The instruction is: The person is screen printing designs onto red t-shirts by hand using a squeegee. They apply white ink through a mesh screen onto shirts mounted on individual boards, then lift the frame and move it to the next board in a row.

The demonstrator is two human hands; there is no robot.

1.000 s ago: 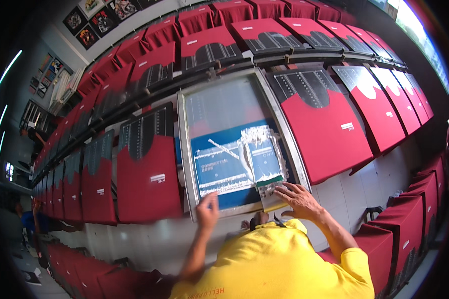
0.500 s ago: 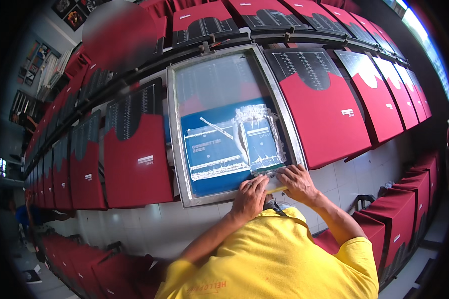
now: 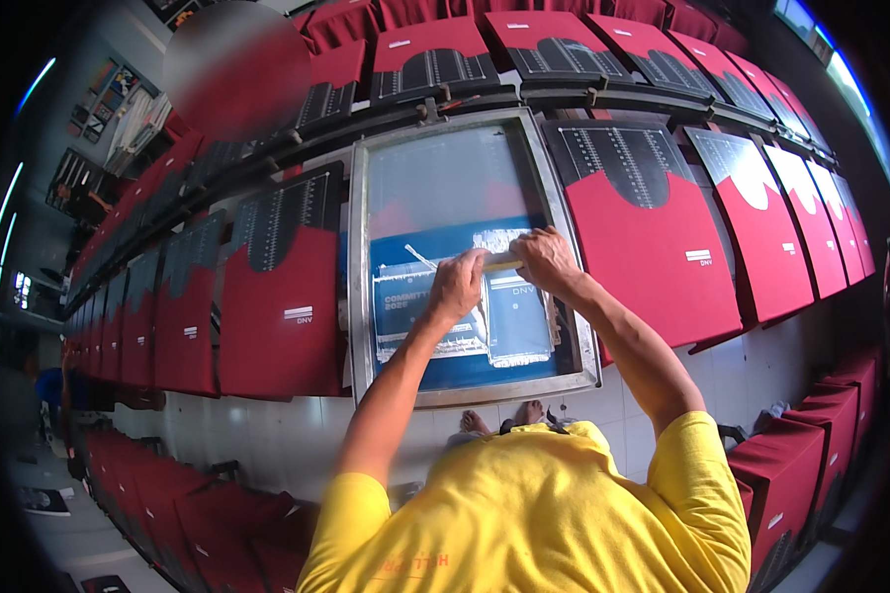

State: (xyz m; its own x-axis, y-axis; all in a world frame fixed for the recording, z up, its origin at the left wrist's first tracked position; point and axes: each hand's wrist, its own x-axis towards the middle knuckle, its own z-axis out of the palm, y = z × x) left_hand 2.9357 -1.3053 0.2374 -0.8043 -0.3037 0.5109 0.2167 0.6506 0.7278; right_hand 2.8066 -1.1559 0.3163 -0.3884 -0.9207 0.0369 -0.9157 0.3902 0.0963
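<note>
Wooden squeegee [image 3: 501, 262] clamped in both my fists, left hand [image 3: 457, 287] and right hand [image 3: 544, 259], partway along the screen [image 3: 465, 178] (red shirts on either side). Mid-pull, I'd judge; next needs even pressure.

Premises: a screen-printing workshop. Evidence: a long printing table [image 3: 524, 109] carries a continuous row of red garments [image 3: 653, 247] laid flat on boards, a metal-framed mesh printing screen [image 3: 366, 296] rests over one position, and further red pieces [image 3: 791, 474] are stacked along the tiled floor [image 3: 742, 366].
</note>
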